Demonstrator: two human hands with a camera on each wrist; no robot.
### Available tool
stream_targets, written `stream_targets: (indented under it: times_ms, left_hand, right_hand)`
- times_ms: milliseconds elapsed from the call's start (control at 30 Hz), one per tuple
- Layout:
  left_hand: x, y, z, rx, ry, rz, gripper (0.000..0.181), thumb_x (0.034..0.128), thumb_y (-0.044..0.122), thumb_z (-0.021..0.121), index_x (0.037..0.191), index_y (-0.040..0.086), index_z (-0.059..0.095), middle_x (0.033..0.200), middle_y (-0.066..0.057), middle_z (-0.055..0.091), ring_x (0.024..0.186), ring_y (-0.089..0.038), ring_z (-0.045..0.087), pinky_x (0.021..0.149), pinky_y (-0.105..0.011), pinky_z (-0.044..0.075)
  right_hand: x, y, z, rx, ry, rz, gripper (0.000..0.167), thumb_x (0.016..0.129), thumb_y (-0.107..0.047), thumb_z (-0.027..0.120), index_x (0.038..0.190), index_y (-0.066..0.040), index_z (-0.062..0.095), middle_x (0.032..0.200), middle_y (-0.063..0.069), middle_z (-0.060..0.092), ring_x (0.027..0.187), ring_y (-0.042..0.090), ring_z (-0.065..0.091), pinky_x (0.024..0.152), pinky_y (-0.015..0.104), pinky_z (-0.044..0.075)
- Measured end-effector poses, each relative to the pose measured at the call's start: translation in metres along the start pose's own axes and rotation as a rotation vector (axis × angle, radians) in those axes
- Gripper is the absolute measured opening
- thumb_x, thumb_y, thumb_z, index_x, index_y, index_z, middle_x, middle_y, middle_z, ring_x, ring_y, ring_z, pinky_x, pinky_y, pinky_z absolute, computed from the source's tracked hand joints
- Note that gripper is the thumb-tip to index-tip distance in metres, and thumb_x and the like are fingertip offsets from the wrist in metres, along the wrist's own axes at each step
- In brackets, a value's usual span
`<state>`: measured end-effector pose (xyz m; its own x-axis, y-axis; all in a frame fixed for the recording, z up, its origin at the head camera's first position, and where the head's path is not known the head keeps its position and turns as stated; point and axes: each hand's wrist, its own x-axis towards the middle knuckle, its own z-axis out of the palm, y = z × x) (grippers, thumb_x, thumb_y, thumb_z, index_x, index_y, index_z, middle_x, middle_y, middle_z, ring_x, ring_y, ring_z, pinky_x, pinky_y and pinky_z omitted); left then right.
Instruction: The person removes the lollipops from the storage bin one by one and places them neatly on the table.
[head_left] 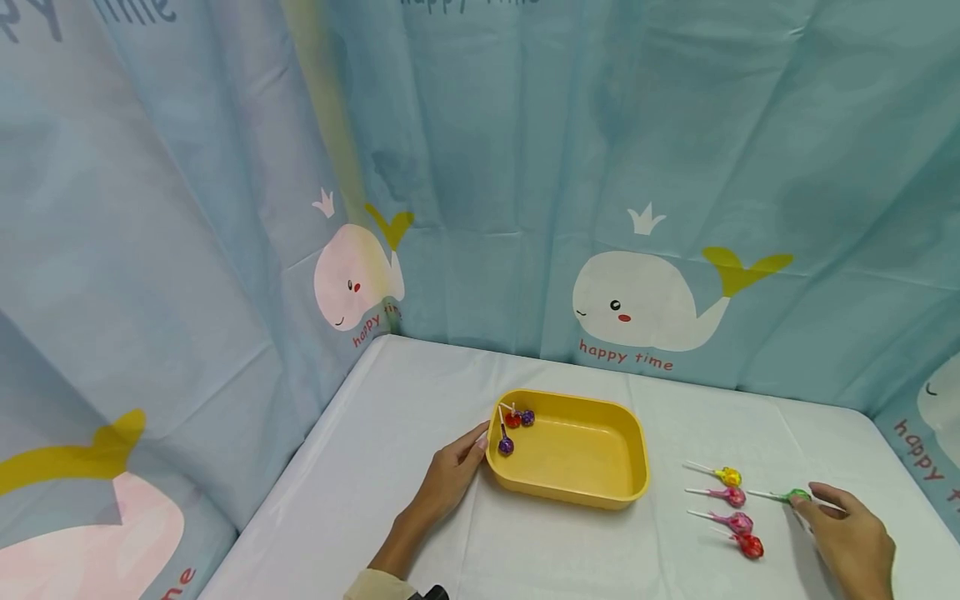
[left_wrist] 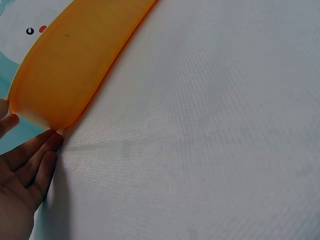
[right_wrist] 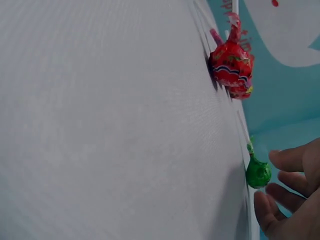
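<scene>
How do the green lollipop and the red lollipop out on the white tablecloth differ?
The green lollipop has a green wrapper; the red lollipop a mostly red one. The green lollipop is right by the person's right hand; the red lollipop lies away from both hands. The red lollipop sits next to a pink lollipop; the green lollipop is set apart. Both are outside the yellow tray.

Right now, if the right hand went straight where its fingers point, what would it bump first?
Most likely the green lollipop. It lies right by the right hand, though I can't tell whether they touch.
</scene>
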<state>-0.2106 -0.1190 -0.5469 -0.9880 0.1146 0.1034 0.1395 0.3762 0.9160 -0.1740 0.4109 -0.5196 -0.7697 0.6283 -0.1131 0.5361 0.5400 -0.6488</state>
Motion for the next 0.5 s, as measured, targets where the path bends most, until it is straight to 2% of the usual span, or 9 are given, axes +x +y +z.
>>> stream_targets:
  times_ms: [200,300,400,433,467,500]
  left_hand:
    - [0.000,0.002,-0.001,-0.005,-0.004,-0.003,0.048,0.1113,0.048,0.052,0.156,0.031,0.055,0.158,0.002,0.055,0.150,-0.027,0.048,0.125,-0.052,0.038]
    - [0.000,0.002,-0.001,-0.016,-0.006,-0.004,0.047,0.1117,0.046,0.052,0.156,0.030,0.055,0.158,0.002,0.054,0.150,-0.027,0.048,0.125,-0.052,0.038]
    - [0.000,0.002,0.000,-0.022,-0.007,-0.005,0.047,0.1117,0.045,0.053,0.156,0.029,0.055,0.158,0.002,0.054,0.150,-0.027,0.048,0.125,-0.051,0.038]
    - [0.000,0.002,0.000,-0.021,-0.007,-0.004,0.047,0.1117,0.045,0.053,0.156,0.029,0.055,0.158,0.002,0.054,0.150,-0.027,0.048,0.125,-0.051,0.038]
    - [0.000,0.001,0.000,-0.019,-0.007,-0.003,0.047,0.1116,0.045,0.053,0.156,0.029,0.055,0.158,0.002,0.054,0.150,-0.027,0.048,0.125,-0.050,0.039]
    - [0.000,0.001,0.000,-0.018,-0.008,-0.001,0.047,0.1116,0.046,0.053,0.156,0.029,0.055,0.158,0.002,0.054,0.150,-0.027,0.048,0.125,-0.050,0.039]
  right_hand:
    - [-0.007,-0.011,0.000,0.020,0.024,-0.021,0.052,0.107,-0.021,0.065,0.148,0.008,0.051,0.143,0.038,0.052,0.123,0.054,0.053,0.064,0.041,0.054]
    - [-0.011,-0.019,0.000,0.039,0.029,-0.045,0.055,0.107,-0.024,0.065,0.149,0.008,0.050,0.148,0.036,0.051,0.127,0.054,0.052,0.081,0.053,0.059]
    - [-0.017,-0.027,0.001,0.066,0.026,-0.070,0.057,0.108,-0.028,0.064,0.150,0.007,0.050,0.150,0.035,0.050,0.130,0.053,0.050,0.100,0.067,0.050]
    - [-0.019,-0.029,0.002,0.077,0.023,-0.078,0.057,0.108,-0.030,0.064,0.150,0.007,0.050,0.151,0.035,0.050,0.131,0.053,0.050,0.103,0.068,0.049]
    - [-0.021,-0.033,0.002,0.082,0.020,-0.086,0.058,0.108,-0.032,0.064,0.151,0.005,0.051,0.151,0.033,0.051,0.132,0.052,0.050,0.100,0.064,0.052]
    - [-0.023,-0.036,0.002,0.084,0.021,-0.100,0.058,0.108,-0.033,0.065,0.151,0.004,0.052,0.151,0.032,0.052,0.132,0.051,0.051,0.095,0.055,0.057]
